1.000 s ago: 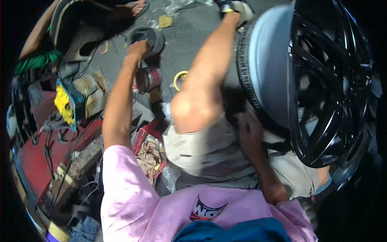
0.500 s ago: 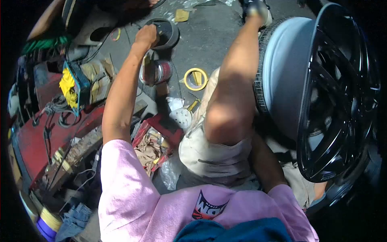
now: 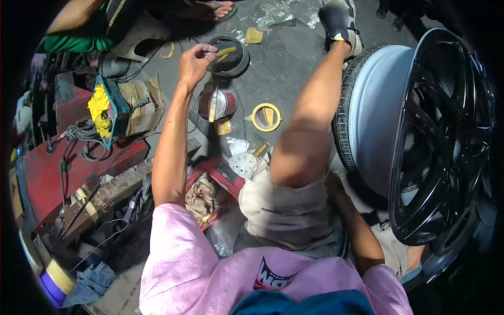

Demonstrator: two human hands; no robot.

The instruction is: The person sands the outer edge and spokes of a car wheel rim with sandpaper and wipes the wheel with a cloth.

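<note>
Head view: left hand [image 3: 193, 65] is out over the round dark basin [image 3: 243, 65] on the floor [image 3: 299, 58], fingers [image 3: 208, 48] nearly closed in a light pinch at one end of a yellowish strip [image 3: 227, 51]. The strip's other end sticks out over the basin mouth; can't tell if it touches what's inside. Main risk: weak grip. Only one end looks held, so a tug or wet fingers could drop the strip into the basin. Second: the tin can [image 3: 227, 103] sits just beside the basin with a stick-like tool [image 3: 213, 102] across it, right by the left forearm. A low elbow or wrist sweep could flick the tool off or tip the can. Basin could get shoved too if the knuckles catch its wall. Tape roll [image 3: 255, 116] lies loose on the floor near the bent leg [image 3: 307, 142]; a foot shift could kick it. Right hand [image 3: 334, 190] is down in shadow beside the thigh, mostly hidden, so can't tell how far its fingers are open or whether they hold anything. Black-spoked wheel [image 3: 383, 121] is close on that side and its support isn't visible; if it's poorly propped, a knee or elbow bump could shift it.
</note>
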